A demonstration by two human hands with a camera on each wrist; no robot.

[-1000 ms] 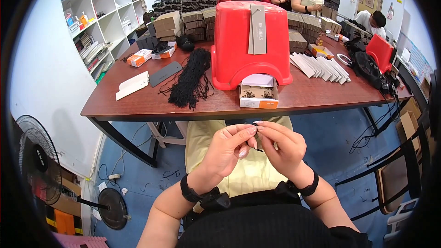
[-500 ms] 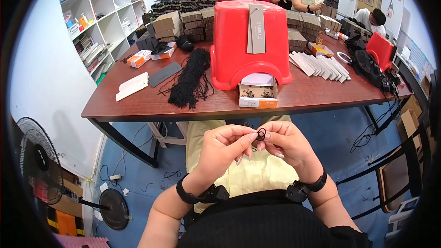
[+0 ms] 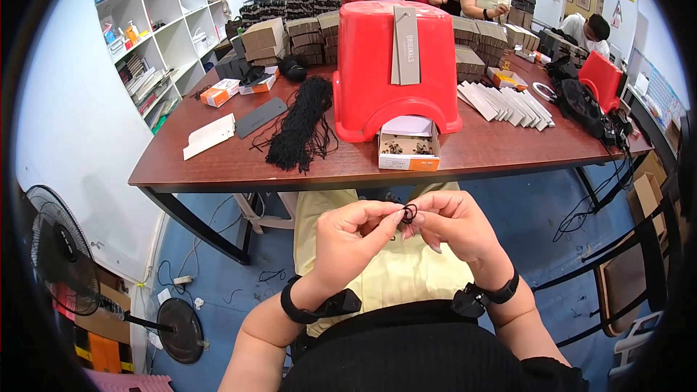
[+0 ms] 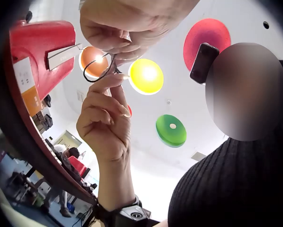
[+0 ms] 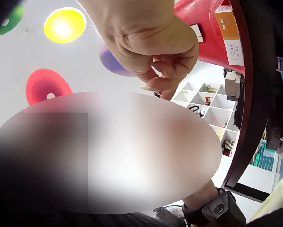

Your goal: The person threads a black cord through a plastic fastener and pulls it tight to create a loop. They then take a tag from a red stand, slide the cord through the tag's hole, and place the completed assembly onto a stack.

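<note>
Over my lap, my left hand (image 3: 353, 234) and right hand (image 3: 459, 229) meet fingertip to fingertip. Between them is a thin black cord (image 3: 410, 210), bent into small loops. Thumb and fingers of the left hand pinch it from one side, and those of the right hand pinch it from the other. In the left wrist view a loop of the cord (image 4: 86, 74) sticks out beside the fingertips. The fingertips hide the part of the cord they grip.
On the table (image 3: 218, 162) lie a bundle of black cords (image 3: 301, 123), grey tags (image 3: 261, 117) and a fan of pale tags (image 3: 508, 107). A red upturned stool (image 3: 363, 51) stands over an open box of small dark pieces (image 3: 409, 163). Several people work behind.
From one second ago, the hands have turned and a looped part of the cord has come into view between the fingertips. Since half a second ago, both hands have shifted only slightly.
</note>
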